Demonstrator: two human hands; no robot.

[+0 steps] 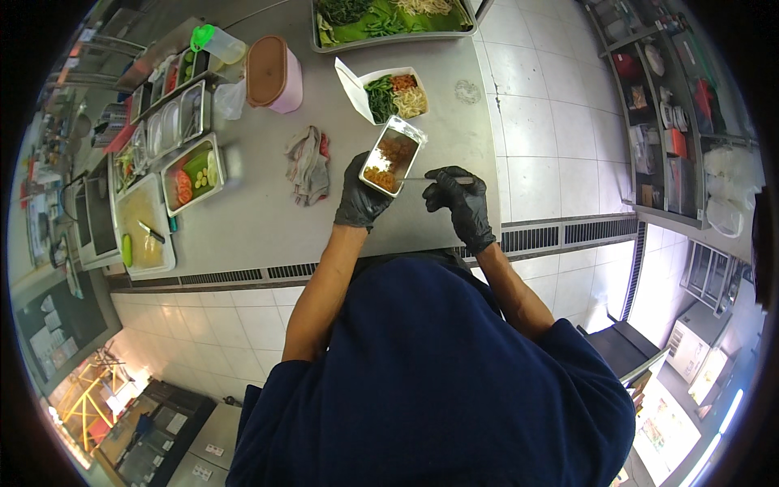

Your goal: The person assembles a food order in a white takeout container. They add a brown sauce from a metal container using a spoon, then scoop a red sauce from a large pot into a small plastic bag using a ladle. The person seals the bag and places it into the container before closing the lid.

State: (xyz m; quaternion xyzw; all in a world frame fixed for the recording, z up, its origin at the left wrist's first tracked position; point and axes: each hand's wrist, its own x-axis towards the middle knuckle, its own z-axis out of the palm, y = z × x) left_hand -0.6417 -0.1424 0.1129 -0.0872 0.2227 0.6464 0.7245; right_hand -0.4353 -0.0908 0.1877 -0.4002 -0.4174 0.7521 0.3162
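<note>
Both my hands wear black gloves. My left hand (362, 195) is closed around a small rectangular metal container (394, 159), tilted, with orange-brown food (381, 177) inside. In my right hand (459, 203) is the handle of a thin metal utensil (418, 178); its far end reaches to the container's rim, and its tip is hard to make out. Just beyond the container stands an opened white takeaway box (355, 91) with its lid folded back to the left. Green vegetables (380, 99), an orange-red food (403, 82) and pale shreds (411, 102) lie in it.
Left of my hands lies a crumpled grey cloth (308, 166). A pink tub with a brown lid (273, 75) stands behind it. Farther left are a tray of sliced vegetables (193, 174) and a cutting board (134, 213) with a knife (152, 232). A large tray (398, 39) sits at the far edge.
</note>
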